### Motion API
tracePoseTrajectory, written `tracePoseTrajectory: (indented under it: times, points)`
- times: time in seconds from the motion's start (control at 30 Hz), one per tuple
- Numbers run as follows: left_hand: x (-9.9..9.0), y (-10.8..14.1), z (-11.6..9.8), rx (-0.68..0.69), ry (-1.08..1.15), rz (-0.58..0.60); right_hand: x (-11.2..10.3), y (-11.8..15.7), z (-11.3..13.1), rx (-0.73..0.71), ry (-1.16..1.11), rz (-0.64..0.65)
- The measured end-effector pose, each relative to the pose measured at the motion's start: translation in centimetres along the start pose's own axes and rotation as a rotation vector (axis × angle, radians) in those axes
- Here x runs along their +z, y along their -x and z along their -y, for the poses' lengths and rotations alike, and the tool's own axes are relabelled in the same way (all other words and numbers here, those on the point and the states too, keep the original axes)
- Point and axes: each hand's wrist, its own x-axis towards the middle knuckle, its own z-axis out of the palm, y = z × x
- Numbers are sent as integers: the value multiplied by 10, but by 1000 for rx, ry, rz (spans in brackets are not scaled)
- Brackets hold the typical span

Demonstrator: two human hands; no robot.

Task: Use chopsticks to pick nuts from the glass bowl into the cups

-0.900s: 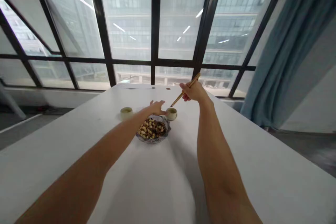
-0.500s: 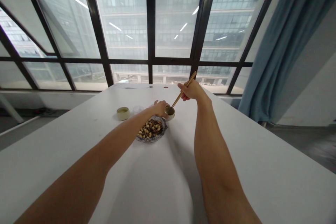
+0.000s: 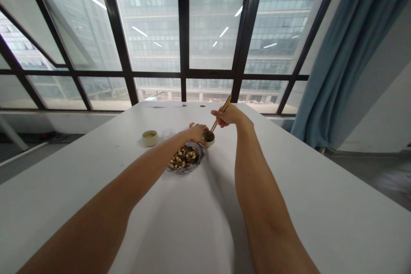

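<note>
My right hand (image 3: pixel 227 115) is closed round a pair of wooden chopsticks (image 3: pixel 221 113), whose lower tips reach into a small round bowl (image 3: pixel 209 142). On that bowl's left side my left hand (image 3: pixel 197 132) grips the rim, fingers curled against it. Some dark contents show inside the bowl, too small to name. Just nearer to me lies a patterned dish (image 3: pixel 184 173) with a frilled edge, heaped with brown and pale pieces (image 3: pixel 184 157) that look like dried slices. My left forearm covers part of this dish.
A second pale green bowl (image 3: pixel 150 138) stands to the left on the white table (image 3: pixel 180 222). Clear crumpled plastic (image 3: pixel 168 133) lies beside it. Paper (image 3: pixel 160 104) rests at the far edge, before the windows. A blue curtain (image 3: pixel 337 72) hangs at right.
My right hand has moved slightly left and down with the chopsticks, which now stand steeper in the bowl. My left hand stays at the bowl.
</note>
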Motion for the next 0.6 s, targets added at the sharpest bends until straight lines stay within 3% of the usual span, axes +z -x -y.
tracePoseTrajectory:
  times: [0.2, 0.33, 0.47, 0.6]
  points:
    - [3, 5, 9, -39, 9, 37, -9, 8, 13, -59, -10, -135]
    - [3, 14, 27, -43, 0, 27, -16, 16, 27, -96, -72, -136]
    - [-2, 42, 64, -102, 11, -149, -5, 16, 33, -95, -101, 7]
    - [4, 87, 109, -238, 7, -381, 15, 10, 36, -42, -40, 189]
